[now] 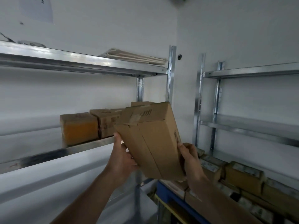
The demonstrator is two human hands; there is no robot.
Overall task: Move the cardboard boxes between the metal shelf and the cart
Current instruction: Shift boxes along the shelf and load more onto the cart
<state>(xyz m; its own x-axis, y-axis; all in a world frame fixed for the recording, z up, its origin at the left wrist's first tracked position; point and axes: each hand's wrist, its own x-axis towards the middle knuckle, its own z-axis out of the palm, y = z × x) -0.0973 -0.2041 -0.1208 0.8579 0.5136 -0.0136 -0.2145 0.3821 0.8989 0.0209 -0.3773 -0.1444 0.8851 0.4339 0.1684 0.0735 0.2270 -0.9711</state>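
metal shelf (90,143) behind; box (152,143) btwn both hands (123,159).

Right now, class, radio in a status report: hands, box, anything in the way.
Left hand, right hand grip cardboard box, tilted, in air. Other boxes sit on metal shelf behind.

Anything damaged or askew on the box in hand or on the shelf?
The cardboard box, held tilted between the left hand and right hand, has wrinkled, partly peeled tape on its top, with a flap edge lifted. The shelved boxes on the metal shelf sit in a tidy row.
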